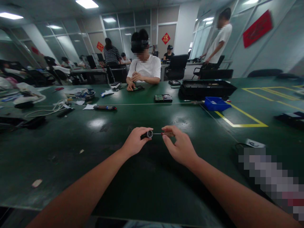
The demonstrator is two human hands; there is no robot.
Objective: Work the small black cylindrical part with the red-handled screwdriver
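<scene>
My left hand [135, 141] is closed round a small black part with a silvery ring at its end [149, 134]. Most of that part is hidden by the fingers, so its kind does not show. My right hand [181, 145] grips a slim screwdriver by its reddish-brown handle [168, 134]. The thin metal shaft points left, level with the table, and its end meets the ringed face or lies right beside it. Both hands are just above the green table [142, 180], in the middle of the view.
A circuit-board device [163, 98], a black tray [206, 88] and a blue bin [217, 104] stand farther back. To the left lie a dark pen-shaped tool [104, 108] and a white cable [49, 109]. Across the table sits a co-worker [144, 68] handling a similar device.
</scene>
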